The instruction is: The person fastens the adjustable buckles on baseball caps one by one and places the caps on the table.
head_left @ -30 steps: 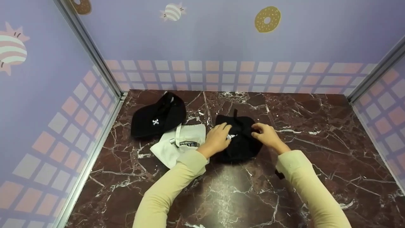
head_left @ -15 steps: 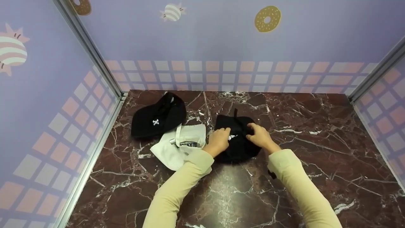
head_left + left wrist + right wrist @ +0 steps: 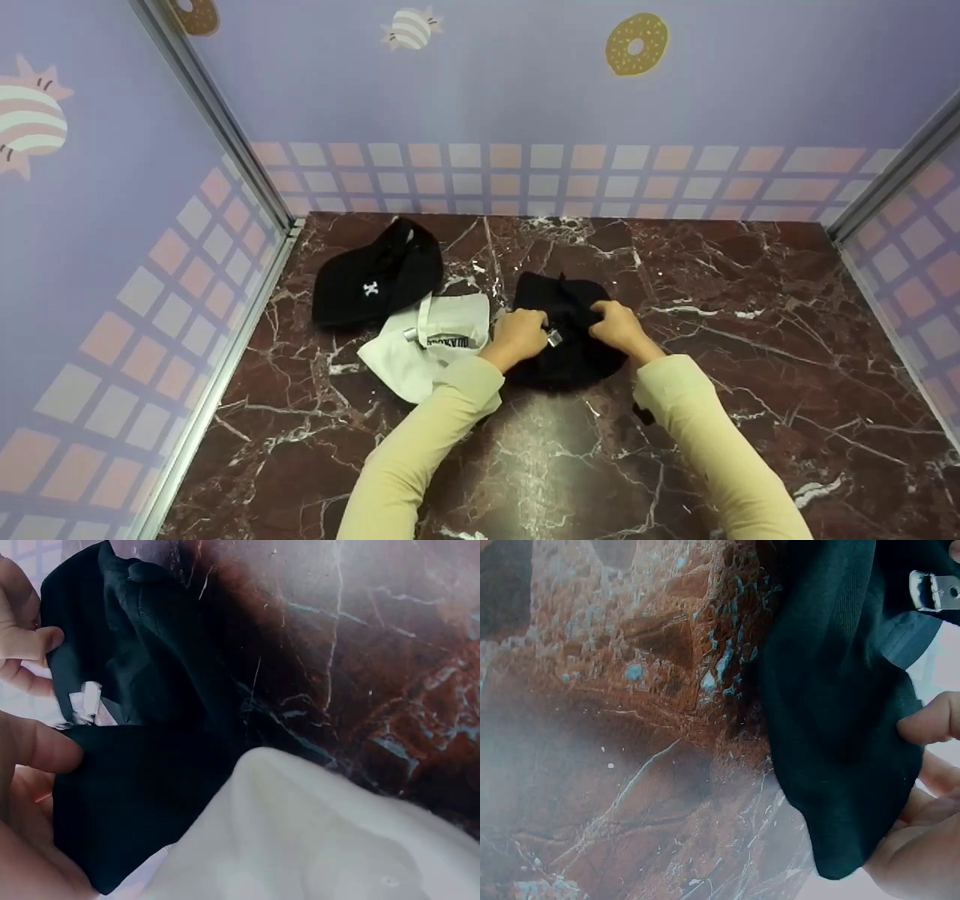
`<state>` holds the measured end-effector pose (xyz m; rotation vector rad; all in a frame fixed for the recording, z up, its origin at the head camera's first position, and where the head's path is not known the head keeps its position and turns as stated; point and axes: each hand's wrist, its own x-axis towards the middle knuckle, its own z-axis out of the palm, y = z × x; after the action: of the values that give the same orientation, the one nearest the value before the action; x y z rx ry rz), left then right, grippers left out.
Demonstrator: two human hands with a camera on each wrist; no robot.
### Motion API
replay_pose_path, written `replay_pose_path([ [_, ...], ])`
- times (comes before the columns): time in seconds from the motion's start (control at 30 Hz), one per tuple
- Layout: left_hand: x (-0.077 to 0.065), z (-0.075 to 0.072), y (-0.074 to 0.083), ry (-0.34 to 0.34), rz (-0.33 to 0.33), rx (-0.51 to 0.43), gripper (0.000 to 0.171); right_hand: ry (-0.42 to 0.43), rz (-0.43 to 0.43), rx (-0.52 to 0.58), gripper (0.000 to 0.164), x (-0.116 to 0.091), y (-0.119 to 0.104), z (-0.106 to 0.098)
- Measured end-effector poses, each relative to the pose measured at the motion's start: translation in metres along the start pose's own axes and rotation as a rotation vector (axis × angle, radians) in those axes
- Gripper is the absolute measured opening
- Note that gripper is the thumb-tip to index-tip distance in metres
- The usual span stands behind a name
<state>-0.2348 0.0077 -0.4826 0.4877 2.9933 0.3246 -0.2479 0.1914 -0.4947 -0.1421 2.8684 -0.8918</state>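
A black cap [image 3: 570, 367] lies on the marble surface between both hands, its opening and a metal strap buckle [image 3: 554, 338] facing up. My left hand [image 3: 520, 334] pinches its left edge, with the thumb [image 3: 45, 744] laid over the fabric in the left wrist view. On the opposite edge my right hand [image 3: 621, 328] holds the cloth between thumb [image 3: 931, 720] and fingers, as the right wrist view shows. A white cap [image 3: 401, 367] with dark lettering sits just left of my left hand, partly under the forearm in the head view.
Behind the white cap, at the back left, rests another black cap [image 3: 345, 289] with a small white emblem, overlapping it. Lilac panels [image 3: 510, 82] with candy and donut prints enclose the dark red marble surface [image 3: 750, 337] at the back and sides.
My right hand has moved left and closed on the right edge of the black cap. My left fingers have curled onto its left edge. The buckle has shifted and the strap tip has dropped.
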Motion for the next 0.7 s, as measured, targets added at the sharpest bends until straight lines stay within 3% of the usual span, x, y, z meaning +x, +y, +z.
replay_pose_path([
  [0.2,-0.001,-0.006,-0.006,0.020,0.005,-0.072,0.027,-0.116,0.009,0.117,0.056,-0.002,0.001,-0.009],
  [0.33,-0.001,-0.011,-0.011,-0.002,0.016,-0.154,0.029,-0.233,0.004,0.217,0.062,-0.004,0.004,-0.016],
  [0.53,-0.002,-0.018,-0.022,-0.020,0.126,-0.255,0.024,-0.330,-0.028,0.287,0.063,-0.006,0.009,-0.028],
  [0.7,-0.003,-0.023,-0.028,-0.033,0.174,-0.382,0.017,-0.358,0.023,0.326,0.063,-0.009,0.015,-0.038],
])
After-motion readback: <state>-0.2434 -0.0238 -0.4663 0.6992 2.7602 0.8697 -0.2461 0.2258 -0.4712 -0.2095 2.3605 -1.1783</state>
